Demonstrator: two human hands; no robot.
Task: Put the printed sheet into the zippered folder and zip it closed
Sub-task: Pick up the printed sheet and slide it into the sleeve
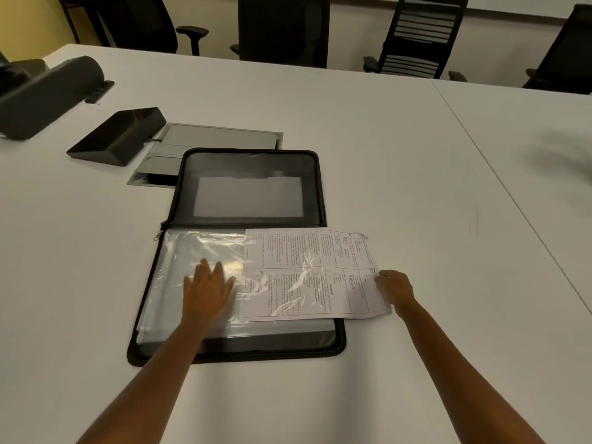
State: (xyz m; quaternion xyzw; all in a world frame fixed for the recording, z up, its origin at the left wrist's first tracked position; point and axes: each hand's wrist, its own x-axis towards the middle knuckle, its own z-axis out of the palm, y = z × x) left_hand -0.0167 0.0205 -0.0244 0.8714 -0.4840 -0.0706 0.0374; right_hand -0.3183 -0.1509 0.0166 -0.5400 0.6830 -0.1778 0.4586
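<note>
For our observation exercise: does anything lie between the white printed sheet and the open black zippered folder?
No object. The white printed sheet overlaps the clear plastic sleeve of the black zippered folder; the left hand, flat on it, lies beside the sheet's left edge. The right hand holds its right edge.

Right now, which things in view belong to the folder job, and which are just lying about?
Job: printed sheet, partly in the clear sleeve; open zippered folder; zip pull; left hand pressing the sleeve; right hand holding the sheet's edge.
Lying about: black wedge-shaped device; grey table hatch; dark grey device; office chairs.
</note>
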